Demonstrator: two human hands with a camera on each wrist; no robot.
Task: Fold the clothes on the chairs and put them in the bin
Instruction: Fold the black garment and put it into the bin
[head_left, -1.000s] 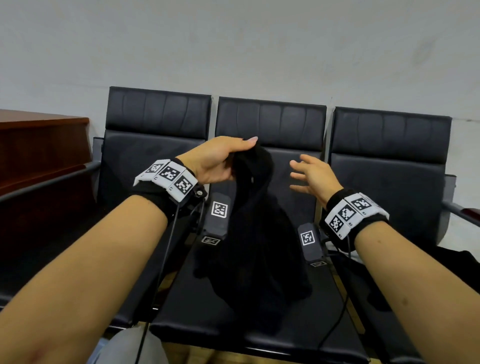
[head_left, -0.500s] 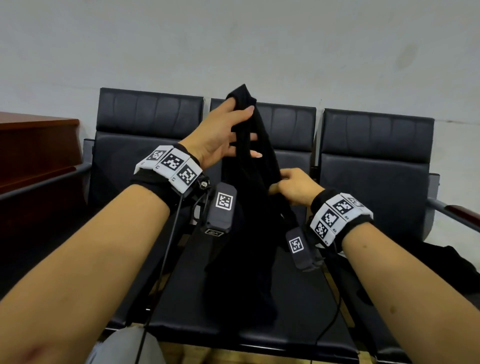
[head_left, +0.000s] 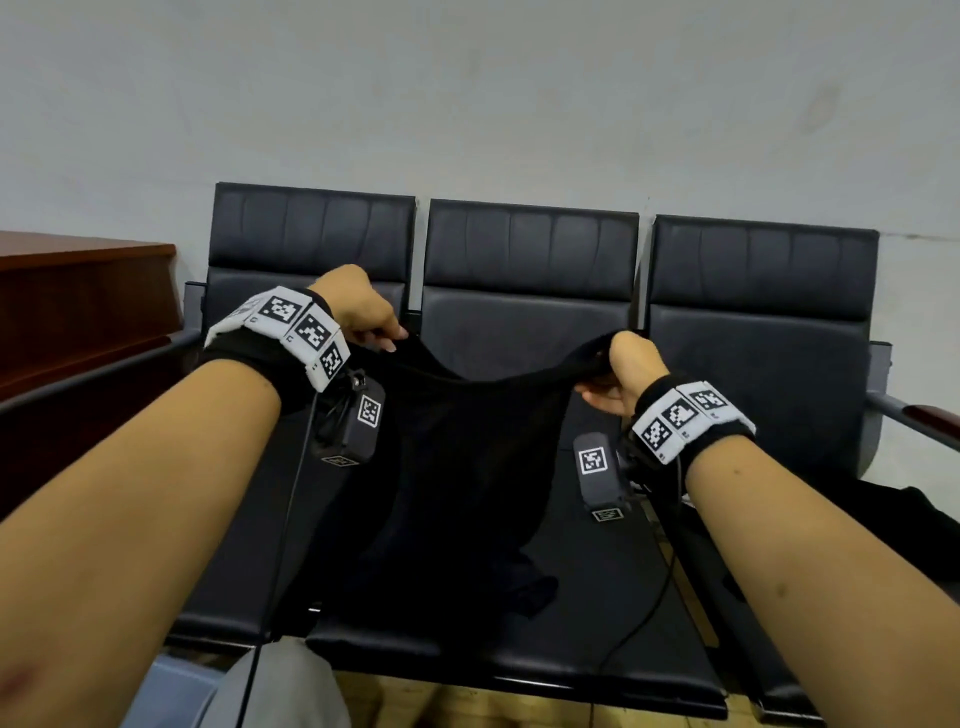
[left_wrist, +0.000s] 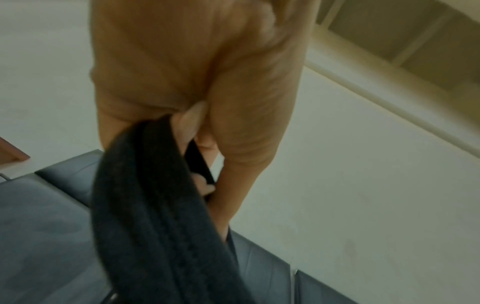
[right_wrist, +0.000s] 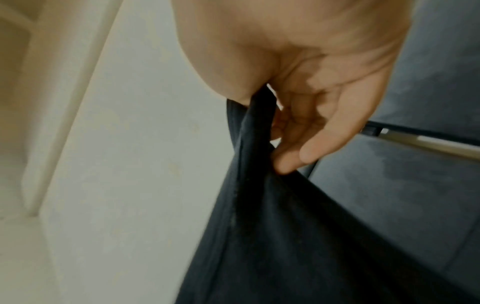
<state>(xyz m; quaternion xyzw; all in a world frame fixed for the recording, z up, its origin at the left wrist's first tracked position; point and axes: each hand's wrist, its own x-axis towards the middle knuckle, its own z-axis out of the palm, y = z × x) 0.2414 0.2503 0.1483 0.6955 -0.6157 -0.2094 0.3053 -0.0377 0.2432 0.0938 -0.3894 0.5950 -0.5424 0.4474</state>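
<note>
Black, limp knit cloth is what you have: the garment (head_left: 457, 467) hangs at the centre of the head view, stretched between your two hands, its top edge sagging in a shallow curve and its lower part draping down onto the seat of the middle chair (head_left: 530, 660). Your left hand (head_left: 358, 312) has its fingers curled round one top corner, and the left wrist view shows a thick bunched hem wrapped in that grip. Your right hand (head_left: 618, 374) pinches the other corner between thumb and fingers, the little finger loose. The cloth looks light and soft, so it should not hold any shape by itself; I judge the hemmed edge the safest place to keep hold, since thin fabric can slide from a pinch. For room, the flat seat below looks wide enough to lay it on, bounded by the chair back (head_left: 530, 244) behind and the front seat edge low in the frame. A second dark garment (head_left: 883, 514) lies at the right edge. No bin is in view.
</note>
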